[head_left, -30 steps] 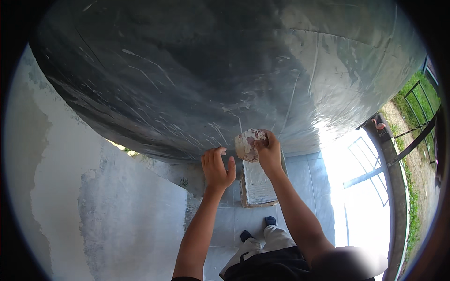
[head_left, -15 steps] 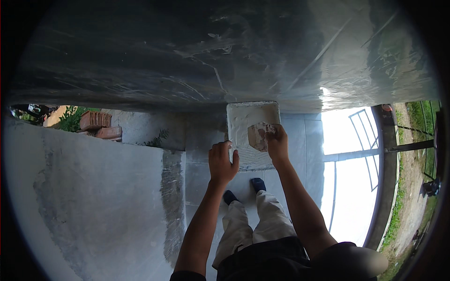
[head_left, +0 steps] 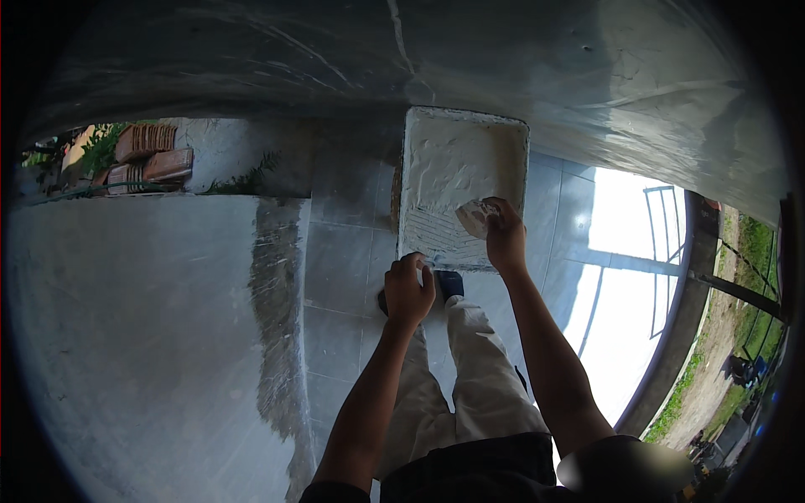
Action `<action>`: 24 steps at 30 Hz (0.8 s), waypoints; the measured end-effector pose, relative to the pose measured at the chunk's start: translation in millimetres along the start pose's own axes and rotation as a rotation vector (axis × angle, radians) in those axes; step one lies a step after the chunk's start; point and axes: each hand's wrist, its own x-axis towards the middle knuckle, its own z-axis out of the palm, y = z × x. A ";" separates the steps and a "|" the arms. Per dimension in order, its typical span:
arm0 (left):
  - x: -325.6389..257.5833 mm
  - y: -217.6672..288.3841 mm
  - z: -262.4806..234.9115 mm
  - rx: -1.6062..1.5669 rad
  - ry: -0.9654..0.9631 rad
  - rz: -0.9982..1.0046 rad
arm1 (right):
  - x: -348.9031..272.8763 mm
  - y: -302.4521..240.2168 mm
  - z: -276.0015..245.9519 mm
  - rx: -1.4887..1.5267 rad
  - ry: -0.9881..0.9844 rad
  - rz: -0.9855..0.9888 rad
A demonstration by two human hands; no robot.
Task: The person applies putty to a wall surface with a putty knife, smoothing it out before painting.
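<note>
A rectangular paint tray [head_left: 466, 116], spattered along its rim, lies ahead of me with a thick white coating inside. Its near part has a ribbed slope. Pinched in my right hand [head_left: 505, 237] is a flat, brownish scraper [head_left: 476, 218] smeared with white, tilted just over the tray's right side. I cannot tell whether its lower edge touches the coating. My left hand [head_left: 408, 289] is closed at the tray's near left corner, its fingers curled over the rim.
A dark, glossy sheet-like surface [head_left: 335, 59] spans the far side. Grey tiled floor [head_left: 340, 264] lies below, with my dark shoe [head_left: 449, 285] near the tray. Terracotta tiles [head_left: 168, 164] are stacked far left, beyond a grey slab-like surface [head_left: 151, 318]. Bright sunlight falls at right.
The view has shifted, so the tray appears larger and higher. The scraper has turned to a steeper tilt in my right hand. My left hand has moved from the tray's left edge to its near left corner.
</note>
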 end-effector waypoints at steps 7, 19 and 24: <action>-33.4 -19.5 25.4 -0.055 0.054 -0.208 | 39.1 16.3 28.2 -0.136 -0.140 -0.214; -44.4 -34.5 44.6 -0.832 -0.067 -1.168 | 94.7 24.7 74.3 -0.079 -0.433 -0.512; -32.3 -19.0 42.0 -1.562 0.074 -1.232 | 107.7 24.0 76.5 -0.079 -0.479 -0.543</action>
